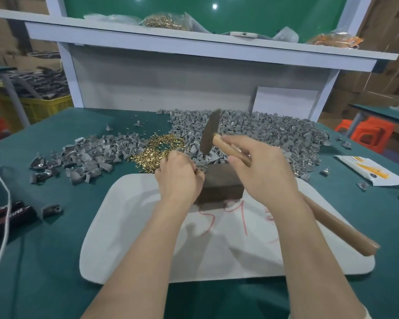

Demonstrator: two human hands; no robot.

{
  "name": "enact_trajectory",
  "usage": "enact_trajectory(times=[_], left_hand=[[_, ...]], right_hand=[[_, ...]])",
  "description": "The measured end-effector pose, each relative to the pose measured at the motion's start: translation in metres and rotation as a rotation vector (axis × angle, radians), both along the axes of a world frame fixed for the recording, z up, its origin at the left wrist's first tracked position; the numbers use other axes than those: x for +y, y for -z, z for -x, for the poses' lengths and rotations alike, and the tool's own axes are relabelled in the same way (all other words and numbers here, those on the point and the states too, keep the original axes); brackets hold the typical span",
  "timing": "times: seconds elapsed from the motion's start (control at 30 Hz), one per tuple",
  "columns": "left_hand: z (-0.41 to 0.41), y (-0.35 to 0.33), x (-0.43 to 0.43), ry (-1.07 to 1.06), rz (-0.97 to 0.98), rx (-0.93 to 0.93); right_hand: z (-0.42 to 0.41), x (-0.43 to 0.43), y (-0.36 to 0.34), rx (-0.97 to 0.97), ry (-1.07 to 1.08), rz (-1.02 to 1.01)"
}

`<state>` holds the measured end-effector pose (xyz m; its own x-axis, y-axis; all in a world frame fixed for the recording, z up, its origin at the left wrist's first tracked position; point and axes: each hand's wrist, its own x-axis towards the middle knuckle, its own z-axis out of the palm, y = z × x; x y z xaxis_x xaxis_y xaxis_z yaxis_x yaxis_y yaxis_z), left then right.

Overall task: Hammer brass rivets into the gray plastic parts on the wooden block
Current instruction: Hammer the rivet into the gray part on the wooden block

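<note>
Right hand [260,166] gripping raised hammer [210,132], left hand [177,178] at wooden block [221,183]

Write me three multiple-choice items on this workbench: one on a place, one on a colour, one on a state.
1. Where does the wooden block stand?
A) on the white mat
B) on the shelf
C) in the yellow crate

2. What colour is the writing on the mat?
A) blue
B) red
C) black

3. What is the right hand doing?
A) lying flat on the table
B) gripping the hammer
C) holding a bag

Answers:
1 A, the block sits at the mat's far edge.
2 B, red strokes run across the mat in front of the block.
3 B, its fingers wrap the wooden handle, with the head up in the air.
</note>
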<state>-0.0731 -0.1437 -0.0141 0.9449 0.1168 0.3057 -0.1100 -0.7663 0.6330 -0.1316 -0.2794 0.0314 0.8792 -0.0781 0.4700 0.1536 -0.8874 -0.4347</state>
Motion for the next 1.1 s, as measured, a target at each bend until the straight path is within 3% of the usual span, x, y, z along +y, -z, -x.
enact_trajectory(times=[0.13,0.3,0.47,0.67,0.8,1.0,1.1], left_hand=[[-0.001,0.002,0.003,0.014,-0.015,0.002],[0.001,-0.001,0.001,0.009,-0.02,-0.001],[0.001,0.003,0.001,0.011,-0.036,-0.003],[0.001,-0.002,0.0,0.002,-0.015,-0.01],[0.002,0.002,0.001,0.019,-0.059,0.01],[0.002,-0.003,0.002,0.008,-0.035,0.009],[0.002,-0.001,0.002,0.014,-0.02,0.031]], right_hand=[[-0.004,0.004,0.006,0.198,0.005,0.073],[0.001,0.003,-0.001,-0.083,0.036,-0.025],[-0.001,0.005,0.007,0.2,0.033,0.087],[0.001,0.005,-0.001,-0.085,0.053,-0.018],[-0.003,0.008,0.01,0.187,-0.01,0.08],[-0.018,-0.008,0.014,0.015,0.114,-0.044],[-0.032,-0.025,0.028,0.039,0.194,-0.15]])
